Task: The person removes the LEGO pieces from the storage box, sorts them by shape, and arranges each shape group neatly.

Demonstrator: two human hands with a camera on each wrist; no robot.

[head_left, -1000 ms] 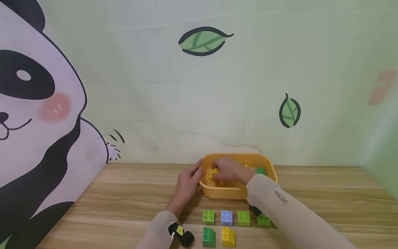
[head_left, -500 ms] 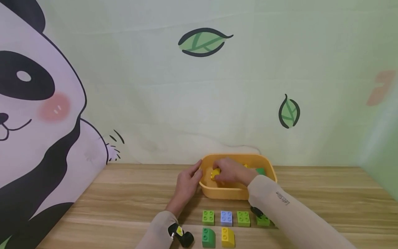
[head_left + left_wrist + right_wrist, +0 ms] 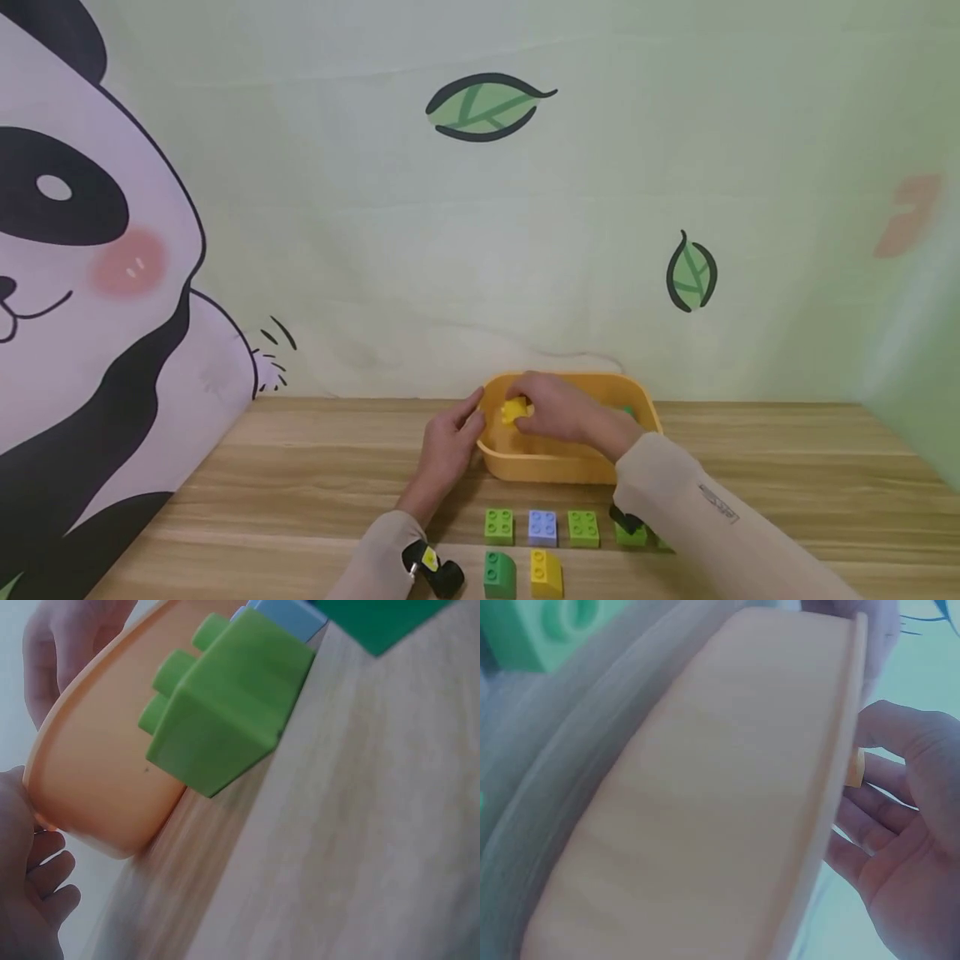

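An orange plastic bin (image 3: pixel 551 469) stands on the wooden table against the back wall. My left hand (image 3: pixel 444 450) holds its left end, thumb and index finger at the rim and the other fingers bent beside the wall in the left wrist view. Inside the bin's left part, my right hand (image 3: pixel 558 408) pinches a yellow toy brick (image 3: pixel 514 411) between thumb and fingers. In the right wrist view the bin wall hides most of that brick. A bit of a green brick (image 3: pixel 628 412) shows at the bin's right side, behind the right wrist.
In front of the bin lie a light-green brick (image 3: pixel 498 527), a blue brick (image 3: pixel 542 527), another light-green brick (image 3: pixel 582 528) and more green partly under the right sleeve (image 3: pixel 697 500). Nearer are a dark-green sloped brick (image 3: pixel 499 574) and a yellow sloped brick (image 3: pixel 546 573).
My right hand has lifted slightly inside the bin with the yellow brick, and its forearm has shifted right. The left hand stays at the bin's left end.
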